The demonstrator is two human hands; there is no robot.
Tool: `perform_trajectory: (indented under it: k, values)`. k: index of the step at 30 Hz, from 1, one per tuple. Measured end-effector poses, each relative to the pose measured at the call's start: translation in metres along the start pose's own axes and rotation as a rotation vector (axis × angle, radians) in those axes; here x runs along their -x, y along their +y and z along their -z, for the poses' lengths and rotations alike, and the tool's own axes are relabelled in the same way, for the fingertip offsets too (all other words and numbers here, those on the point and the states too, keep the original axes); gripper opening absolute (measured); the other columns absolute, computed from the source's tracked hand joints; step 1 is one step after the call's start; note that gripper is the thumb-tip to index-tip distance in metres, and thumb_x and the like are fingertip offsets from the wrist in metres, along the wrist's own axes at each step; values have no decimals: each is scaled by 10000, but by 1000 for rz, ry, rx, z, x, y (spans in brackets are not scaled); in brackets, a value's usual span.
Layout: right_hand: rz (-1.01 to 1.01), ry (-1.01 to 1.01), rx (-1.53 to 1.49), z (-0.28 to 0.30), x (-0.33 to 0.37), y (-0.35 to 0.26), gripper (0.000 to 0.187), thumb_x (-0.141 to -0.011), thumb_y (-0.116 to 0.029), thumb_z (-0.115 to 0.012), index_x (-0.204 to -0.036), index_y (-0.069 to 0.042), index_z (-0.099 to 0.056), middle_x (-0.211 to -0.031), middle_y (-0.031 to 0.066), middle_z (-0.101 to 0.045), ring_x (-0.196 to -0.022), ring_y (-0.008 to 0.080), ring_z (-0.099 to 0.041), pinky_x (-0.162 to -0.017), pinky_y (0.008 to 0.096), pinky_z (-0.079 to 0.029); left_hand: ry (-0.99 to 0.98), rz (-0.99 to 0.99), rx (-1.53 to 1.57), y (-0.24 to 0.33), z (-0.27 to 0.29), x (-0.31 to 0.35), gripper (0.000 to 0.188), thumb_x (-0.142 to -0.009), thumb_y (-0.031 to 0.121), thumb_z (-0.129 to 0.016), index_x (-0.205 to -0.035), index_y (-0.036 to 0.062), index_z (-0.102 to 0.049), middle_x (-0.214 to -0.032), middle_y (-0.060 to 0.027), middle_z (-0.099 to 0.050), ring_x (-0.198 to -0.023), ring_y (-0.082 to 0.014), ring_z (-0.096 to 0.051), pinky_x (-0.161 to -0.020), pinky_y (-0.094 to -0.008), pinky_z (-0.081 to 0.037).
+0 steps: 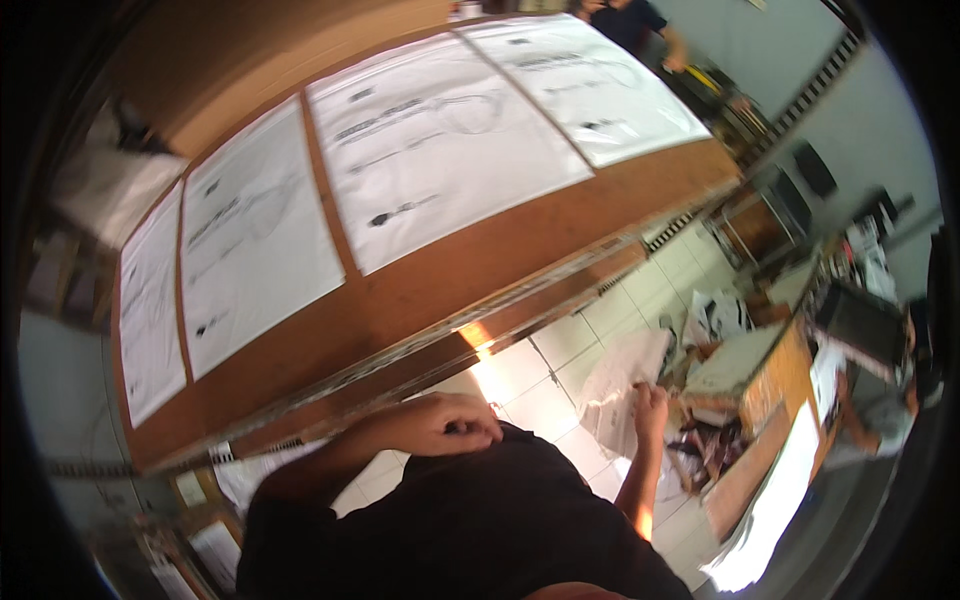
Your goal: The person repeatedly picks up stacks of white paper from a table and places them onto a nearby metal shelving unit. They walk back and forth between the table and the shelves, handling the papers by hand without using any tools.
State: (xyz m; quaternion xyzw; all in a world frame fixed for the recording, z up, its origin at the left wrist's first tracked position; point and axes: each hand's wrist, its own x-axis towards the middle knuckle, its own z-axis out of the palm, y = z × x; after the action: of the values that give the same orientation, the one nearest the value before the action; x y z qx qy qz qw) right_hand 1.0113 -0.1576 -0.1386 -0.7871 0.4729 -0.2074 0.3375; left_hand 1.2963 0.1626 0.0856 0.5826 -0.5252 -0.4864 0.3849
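My left hand (455, 425) is in front of my body at the near side of the brown table, its fingers curled in; whether anything is inside them is hidden. Off to the right, my right hand (650, 405) is closed on the edge of a thin translucent plastic sheet (612, 395), which hangs down over the tiled floor. Several white printed sheets (440, 140) lie flat in a row on the brown table (450, 270), with narrow strips of tabletop between them.
A cluttered wooden bench (765, 370) stands to the right, with a white sheet (775, 510) on its near end. A dark monitor (860, 325) is beyond it. One person (630, 25) is at the table's far right; another person's arm (855, 420) shows behind the bench.
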Motion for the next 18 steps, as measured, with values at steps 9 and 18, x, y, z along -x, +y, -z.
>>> perform_trajectory:
  k: [9, 18]
  values:
    - [159, -245, 182, 0, 34, -109, 174, -865, -114, -492, -899, 0, -619, -884, 219, -618, -844, 388, -601, -755, 434, -479, -219, 402, 484, -146, -107, -188, 578, -942, 470, -451, -1281, 4, -436, -1232, -117, -560, -1028, -207, -591, -811, -333, -477]
    - [355, -282, 194, 60, 71, -78, 334, -780, -255, -637, -1010, -16, -596, -1042, 194, -599, -991, 360, -567, -837, 423, -483, -179, 461, 803, -85, -182, -233, 457, -891, 428, -574, -1145, 53, -517, -1011, -86, -579, -872, -171, -605, -704, -317, -539]
